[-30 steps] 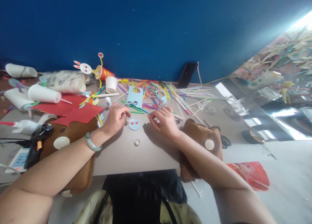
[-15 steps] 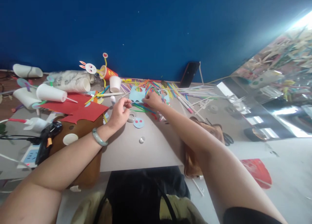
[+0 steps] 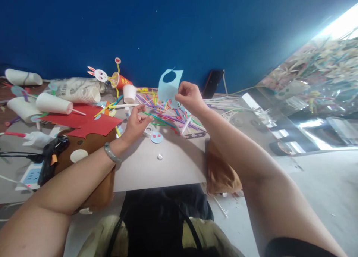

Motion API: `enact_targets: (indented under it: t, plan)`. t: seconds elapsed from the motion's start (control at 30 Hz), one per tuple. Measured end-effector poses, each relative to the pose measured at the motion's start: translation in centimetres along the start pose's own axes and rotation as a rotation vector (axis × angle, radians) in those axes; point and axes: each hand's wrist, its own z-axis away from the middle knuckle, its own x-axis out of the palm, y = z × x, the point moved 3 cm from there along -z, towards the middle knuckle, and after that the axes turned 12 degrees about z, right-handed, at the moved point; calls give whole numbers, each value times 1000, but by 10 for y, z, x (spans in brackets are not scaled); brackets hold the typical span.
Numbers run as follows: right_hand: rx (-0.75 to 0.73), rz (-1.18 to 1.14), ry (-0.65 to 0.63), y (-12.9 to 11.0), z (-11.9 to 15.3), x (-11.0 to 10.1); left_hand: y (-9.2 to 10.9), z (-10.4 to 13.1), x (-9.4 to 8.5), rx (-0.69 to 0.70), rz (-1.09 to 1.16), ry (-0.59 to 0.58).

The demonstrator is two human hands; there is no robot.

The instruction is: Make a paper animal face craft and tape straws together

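My right hand is closed on the edge of a light blue paper sheet with round holes cut in it, raised above the pile of coloured sticks. Lower and to the left, my left hand hovers over the table with thumb and fingers apart and nothing visible between them. Beside its fingertips lies a roll of clear tape. A light blue paper disc with two pink-red spots rests just in front of the roll. Nearer me is a small shiny round object.
Red paper, white paper cups and a red cup with a rabbit face stand or lie at the left, above a power strip. A dark phone leans on the blue wall. A brown cloth item is at the right.
My right hand has risen and moved right, lifting the blue sheet off the table. My left hand stays low, its fingers now more spread. Sticks formerly under the sheet now show.
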Motion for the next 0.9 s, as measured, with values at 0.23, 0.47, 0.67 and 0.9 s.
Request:
enact_targets:
  t: [0.23, 0.47, 0.67, 0.9]
  plan:
    - [-150, -11, -341, -24, 31, 21, 7, 0, 7, -185, 287, -92]
    - [76, -110, -148, -3, 38, 34, 1, -1, 4, -209, 227, -115]
    - [217, -233, -225, 16, 57, 50, -2, -2, 3, -217, 209, -141]
    - [238, -276, -128, 31, 56, 49, -4, -7, 6, -178, 123, -149]
